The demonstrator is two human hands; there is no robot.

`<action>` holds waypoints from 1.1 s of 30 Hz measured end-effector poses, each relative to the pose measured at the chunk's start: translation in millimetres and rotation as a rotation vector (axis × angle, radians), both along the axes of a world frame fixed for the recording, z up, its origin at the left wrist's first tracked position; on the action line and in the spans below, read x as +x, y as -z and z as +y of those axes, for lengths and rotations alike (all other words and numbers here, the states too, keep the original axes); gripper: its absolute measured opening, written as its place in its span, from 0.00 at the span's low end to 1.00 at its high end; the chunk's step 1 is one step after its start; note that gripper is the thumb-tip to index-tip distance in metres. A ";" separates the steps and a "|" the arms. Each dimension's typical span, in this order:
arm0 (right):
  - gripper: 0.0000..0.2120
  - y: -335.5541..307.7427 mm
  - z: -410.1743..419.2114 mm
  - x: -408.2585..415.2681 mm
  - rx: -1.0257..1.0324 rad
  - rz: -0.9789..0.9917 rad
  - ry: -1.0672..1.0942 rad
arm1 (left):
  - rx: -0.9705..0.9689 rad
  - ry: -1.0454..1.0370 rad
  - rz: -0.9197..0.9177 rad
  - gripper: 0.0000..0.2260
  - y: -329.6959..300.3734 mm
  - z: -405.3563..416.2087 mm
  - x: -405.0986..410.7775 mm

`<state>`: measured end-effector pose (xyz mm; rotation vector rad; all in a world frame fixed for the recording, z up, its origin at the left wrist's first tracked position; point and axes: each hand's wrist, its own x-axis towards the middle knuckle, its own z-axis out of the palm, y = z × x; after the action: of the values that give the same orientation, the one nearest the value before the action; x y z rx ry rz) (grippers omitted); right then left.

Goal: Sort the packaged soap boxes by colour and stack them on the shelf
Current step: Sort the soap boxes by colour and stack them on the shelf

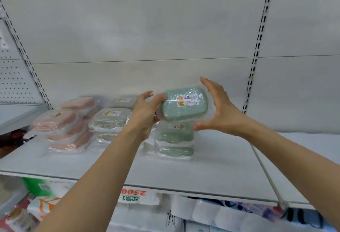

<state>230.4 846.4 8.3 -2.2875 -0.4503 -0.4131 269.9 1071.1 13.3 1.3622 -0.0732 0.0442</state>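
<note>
A green soap box in clear wrap is tilted on top of the green stack on the white shelf. My left hand grips its left end. My right hand is spread beside its right end, fingers apart, touching the wrap at most lightly. Left of the green stack stand grey soap boxes in two piles, one behind the other. Pink soap boxes are piled at the far left, also two piles deep.
The white back panel has slotted uprights on both sides. A second shelf board adjoins on the right. Below the shelf lie packs of tissue and paper rolls. A pegboard bay stands at the left.
</note>
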 end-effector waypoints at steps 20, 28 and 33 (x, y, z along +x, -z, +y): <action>0.34 -14.0 -1.5 134.6 -0.283 0.153 0.132 | 0.415 0.043 0.128 0.34 45.4 8.5 61.2; 0.51 0.6 10.9 126.9 -0.673 0.005 0.238 | 0.444 0.084 0.122 0.37 53.3 0.3 66.3; 0.50 -7.4 16.1 121.8 -0.754 0.023 0.287 | 0.521 0.083 0.056 0.31 47.3 -0.1 57.5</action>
<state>352.2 862.5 15.7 -3.1065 -0.2898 -0.3978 327.3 1071.0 -34.0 1.8783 -0.0983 -0.0886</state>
